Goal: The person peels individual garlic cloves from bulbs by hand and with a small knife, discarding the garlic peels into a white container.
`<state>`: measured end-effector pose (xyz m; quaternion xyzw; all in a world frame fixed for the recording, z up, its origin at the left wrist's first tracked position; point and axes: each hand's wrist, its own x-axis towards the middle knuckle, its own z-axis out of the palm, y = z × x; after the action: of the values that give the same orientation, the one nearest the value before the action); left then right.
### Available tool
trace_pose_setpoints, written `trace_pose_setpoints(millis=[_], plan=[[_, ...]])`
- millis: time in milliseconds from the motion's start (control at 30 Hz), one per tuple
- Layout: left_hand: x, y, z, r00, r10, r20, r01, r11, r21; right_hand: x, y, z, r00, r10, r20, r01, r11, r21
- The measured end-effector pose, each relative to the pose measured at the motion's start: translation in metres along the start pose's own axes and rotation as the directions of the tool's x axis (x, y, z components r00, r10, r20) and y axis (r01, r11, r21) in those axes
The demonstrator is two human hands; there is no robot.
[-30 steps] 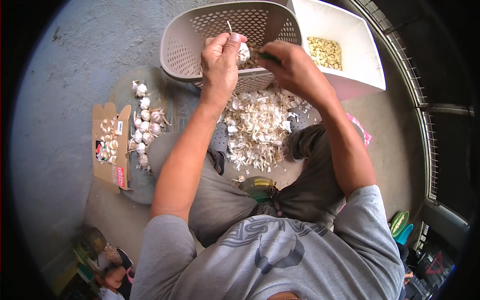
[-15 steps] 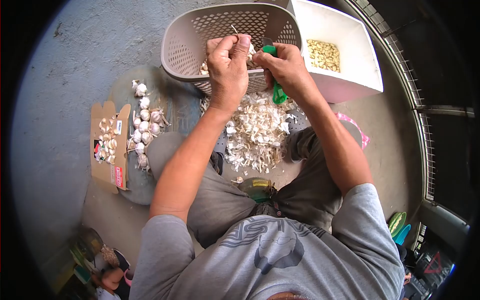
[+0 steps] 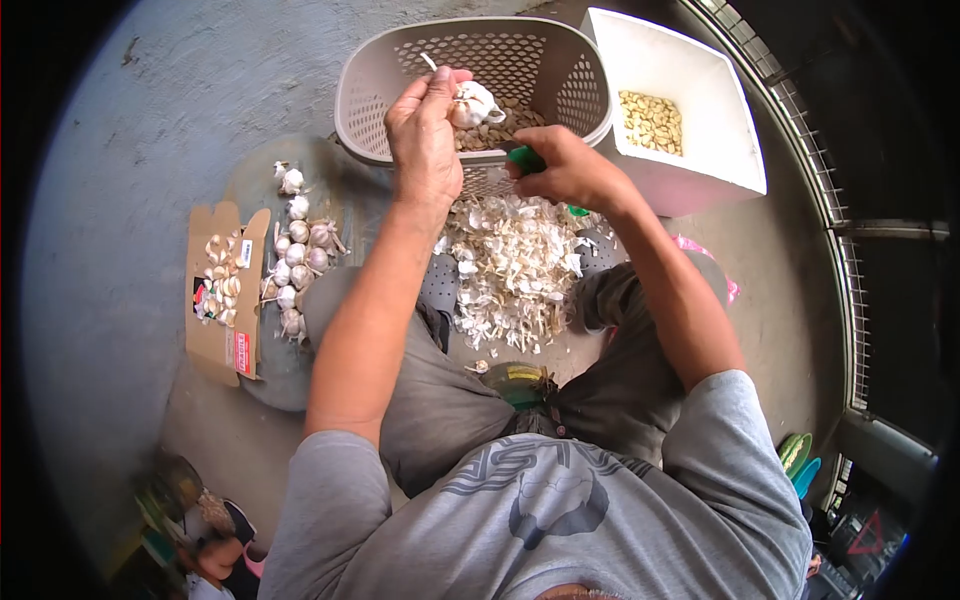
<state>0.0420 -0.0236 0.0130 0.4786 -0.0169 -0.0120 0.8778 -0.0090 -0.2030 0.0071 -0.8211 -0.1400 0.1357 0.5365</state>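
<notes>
My left hand [image 3: 425, 130] is closed on a garlic bulb [image 3: 474, 104], its stem end poking up past the thumb. The bulb hangs over a grey-brown perforated basket [image 3: 365, 95] with loose garlic cloves [image 3: 480, 137] at its bottom. My right hand [image 3: 565, 165] grips the green handle of a knife [image 3: 524, 159] at the basket's near rim, apart from the bulb. Most of the blade is hard to make out. Below the basket, a heap of papery garlic skins [image 3: 512, 265] covers the floor between my feet.
On the left, several whole garlic bulbs [image 3: 295, 250] lie on a round grey surface beside an opened cardboard box [image 3: 215, 345] holding cloves. A white foam box [image 3: 690, 170] with peeled cloves [image 3: 650, 122] stands right of the basket. Another person [image 3: 220, 550] is at lower left.
My right hand has drawn the knife down and away from the bulb. The left hand has moved slightly left and turned, so the bulb now shows clearly.
</notes>
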Motion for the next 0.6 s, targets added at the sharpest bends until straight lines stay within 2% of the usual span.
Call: trace_pose_setpoints(millis=[33, 67, 133, 233, 333, 367, 500, 600], plan=[[0.000, -0.001, 0.000, 1.000, -0.019, 0.005, 0.019, 1.000, -0.007, -0.003, -0.007, -0.008, 0.991, 0.129, 0.040, -0.133, 0.984, 0.117], [0.000, -0.002, 0.000, 0.999, -0.037, 0.011, 0.037, 0.999, -0.015, -0.004, -0.007, -0.010, 0.995, 0.094, 0.020, -0.096, 0.965, 0.245], [-0.002, -0.002, 0.001, 0.999, -0.001, 0.040, -0.001, 0.999, 0.051, -0.008, -0.030, -0.014, 0.971, 0.184, -0.150, -0.136, 0.950, 0.281], [-0.008, -0.008, 0.008, 0.995, 0.067, 0.075, -0.078, 0.984, 0.163, 0.001, -0.019, -0.008, 0.940, 0.143, -0.310, -0.052, 0.957, 0.285], [-0.011, -0.017, 0.011, 0.971, 0.220, 0.094, -0.238, 0.864, 0.443, 0.006, -0.013, -0.001, 0.947, 0.127, -0.296, 0.003, 0.915, 0.403], [-0.011, -0.021, 0.012, 0.941, 0.317, 0.118, -0.334, 0.814, 0.474, 0.006, -0.013, 0.001, 0.950, 0.136, -0.281, 0.006, 0.891, 0.453], [-0.014, -0.015, 0.014, 0.908, 0.383, 0.169, -0.410, 0.734, 0.542, 0.002, -0.019, 0.001, 0.952, 0.169, -0.254, 0.022, 0.794, 0.608], [-0.016, -0.016, 0.015, 0.876, 0.430, 0.219, -0.475, 0.684, 0.553, 0.001, -0.023, 0.001, 0.941, 0.185, -0.282, 0.046, 0.757, 0.651]])
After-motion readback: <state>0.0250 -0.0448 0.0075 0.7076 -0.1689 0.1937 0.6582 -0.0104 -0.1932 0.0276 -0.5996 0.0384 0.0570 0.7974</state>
